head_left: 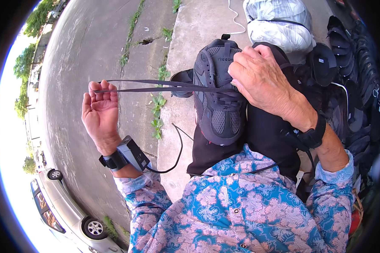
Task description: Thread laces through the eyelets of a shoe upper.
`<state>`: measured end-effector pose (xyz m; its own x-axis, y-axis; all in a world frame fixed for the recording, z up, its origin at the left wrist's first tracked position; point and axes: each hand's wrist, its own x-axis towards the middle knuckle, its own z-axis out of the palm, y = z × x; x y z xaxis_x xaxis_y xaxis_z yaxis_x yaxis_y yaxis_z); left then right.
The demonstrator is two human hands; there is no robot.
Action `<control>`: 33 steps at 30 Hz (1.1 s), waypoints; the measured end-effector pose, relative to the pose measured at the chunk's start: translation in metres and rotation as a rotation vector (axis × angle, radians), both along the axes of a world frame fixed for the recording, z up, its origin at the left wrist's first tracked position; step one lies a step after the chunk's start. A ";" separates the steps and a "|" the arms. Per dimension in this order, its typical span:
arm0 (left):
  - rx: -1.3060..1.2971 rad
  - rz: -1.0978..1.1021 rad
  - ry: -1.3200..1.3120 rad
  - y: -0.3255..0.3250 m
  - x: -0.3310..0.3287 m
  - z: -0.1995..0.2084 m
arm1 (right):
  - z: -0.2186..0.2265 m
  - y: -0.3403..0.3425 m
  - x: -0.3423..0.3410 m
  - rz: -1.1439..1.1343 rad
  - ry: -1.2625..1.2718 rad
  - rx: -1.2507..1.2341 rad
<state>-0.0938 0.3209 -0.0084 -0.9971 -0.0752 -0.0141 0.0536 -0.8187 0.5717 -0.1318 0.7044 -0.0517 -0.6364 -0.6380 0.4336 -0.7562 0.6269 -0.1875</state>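
A dark grey sneaker [219,122] rests on my lap, its toe toward me. Stretched level to the left from its eyelets is a dark shoelace [156,89], in two strands. My left hand [100,111], palm up, has its fingers curled around the far left end of the lace, well away from the shoe. Over the right side of the sneaker, my right hand [261,80] is closed in a pinch. The lower strand runs to its thumb; its fingertips are partly hidden.
Wrapped in white plastic, a bundle [278,25] with a dark strap lies beyond my knees. Many dark shoes [346,84] are piled at the right. A black cable [181,143] hangs from my left wrist device [133,152]. A car [67,211] is parked at the left.
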 end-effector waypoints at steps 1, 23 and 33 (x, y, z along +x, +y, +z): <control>0.004 0.058 -0.019 0.004 -0.001 -0.003 | 0.001 0.004 -0.001 -0.008 -0.001 -0.006; -0.010 -0.145 -0.280 0.109 -0.007 -0.045 | -0.002 0.017 0.003 -0.008 -0.062 -0.138; -1.075 -0.192 -0.263 0.173 0.000 -0.006 | -0.009 0.155 -0.028 -0.456 0.036 0.094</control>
<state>-0.0940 0.4943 -0.0144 -0.9692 -0.0207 -0.2456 -0.2462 0.1251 0.9611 -0.1600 0.8590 -0.0603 -0.8465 -0.3341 0.4145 -0.4045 0.9099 -0.0926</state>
